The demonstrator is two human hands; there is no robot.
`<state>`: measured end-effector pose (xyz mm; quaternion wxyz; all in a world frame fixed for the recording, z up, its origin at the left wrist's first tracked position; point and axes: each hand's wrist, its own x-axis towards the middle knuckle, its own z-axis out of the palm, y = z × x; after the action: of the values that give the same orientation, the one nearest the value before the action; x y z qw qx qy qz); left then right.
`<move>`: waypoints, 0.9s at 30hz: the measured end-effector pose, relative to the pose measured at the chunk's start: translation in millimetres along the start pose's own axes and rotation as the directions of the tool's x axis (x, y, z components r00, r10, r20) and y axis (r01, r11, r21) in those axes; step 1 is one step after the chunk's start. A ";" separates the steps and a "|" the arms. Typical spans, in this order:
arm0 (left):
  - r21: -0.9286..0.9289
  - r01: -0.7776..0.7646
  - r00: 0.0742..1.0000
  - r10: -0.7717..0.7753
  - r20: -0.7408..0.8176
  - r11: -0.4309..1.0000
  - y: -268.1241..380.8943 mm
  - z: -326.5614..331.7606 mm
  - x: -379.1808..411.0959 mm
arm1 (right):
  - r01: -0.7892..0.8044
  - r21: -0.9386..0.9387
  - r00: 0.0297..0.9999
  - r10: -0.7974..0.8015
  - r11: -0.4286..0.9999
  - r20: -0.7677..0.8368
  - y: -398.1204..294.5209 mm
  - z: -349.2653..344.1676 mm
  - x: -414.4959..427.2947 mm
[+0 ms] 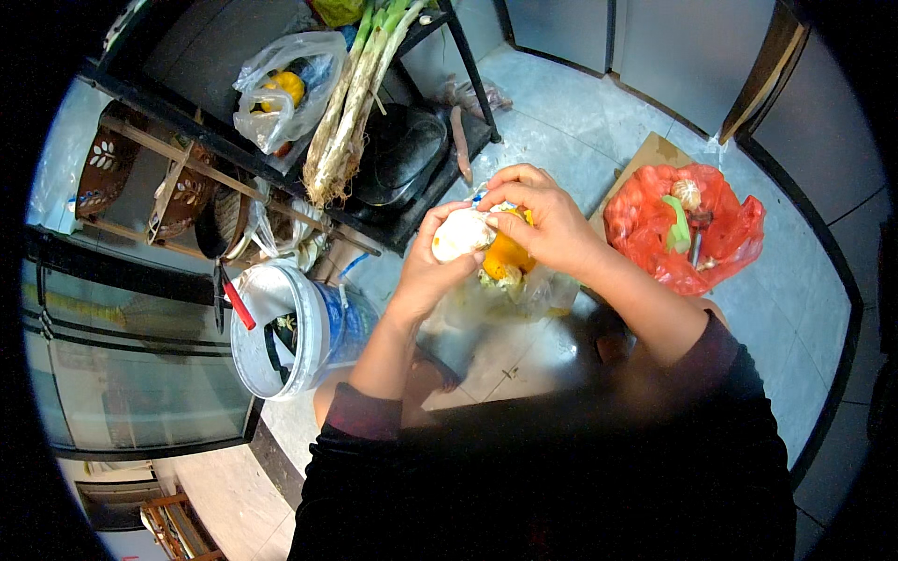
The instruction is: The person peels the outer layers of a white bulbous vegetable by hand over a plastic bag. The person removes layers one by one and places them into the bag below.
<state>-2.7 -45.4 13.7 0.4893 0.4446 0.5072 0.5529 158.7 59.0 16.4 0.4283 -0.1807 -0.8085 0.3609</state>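
Observation:
My left hand (428,259) holds a round, whitish fruit (461,235), apparently a peeled citrus with its pith on. The fingers and thumb of my right hand (537,210) meet the fruit's right edge. Under my hands, orange-yellow peel or fruit (506,254) and paler scraps lie in a thin clear plastic bag (537,294). My hands hide part of this pile, so I cannot tell whether it holds whole fruit.
A white-rimmed bucket (242,350) stands left, a red-handled tool (238,306) at its rim. Large scallions (354,105) and a bag with yellow fruit (287,85) rest on the black rack (471,66). At right, a red plastic bag (635,210) holds garlic (686,193) and a green object (677,224).

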 end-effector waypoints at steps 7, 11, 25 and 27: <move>0.183 -0.072 0.997 0.073 -0.002 0.981 -7.1 -1.2 3.2 | 0.046 -0.038 0.987 -0.040 0.998 0.155 -8.2 -1.0 -0.1; 0.223 -0.087 0.995 0.097 -0.035 0.971 -8.1 -5.3 1.6 | 0.007 0.001 0.973 -0.007 1.000 0.230 -7.7 -0.7 2.0; -0.452 0.127 0.992 -0.106 0.070 0.883 6.4 -12.0 -3.9 | -0.366 0.420 0.922 0.262 0.831 0.285 -5.9 -2.1 7.2; -0.409 0.122 0.992 -0.098 0.079 0.904 5.9 -10.9 -3.9 | -0.330 0.377 0.932 0.235 0.865 0.276 -9.1 -3.5 6.5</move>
<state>-13.5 -50.6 18.6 0.6167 0.3172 0.3891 0.6064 158.0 58.3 28.1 0.3064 -0.1607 -0.7195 0.6021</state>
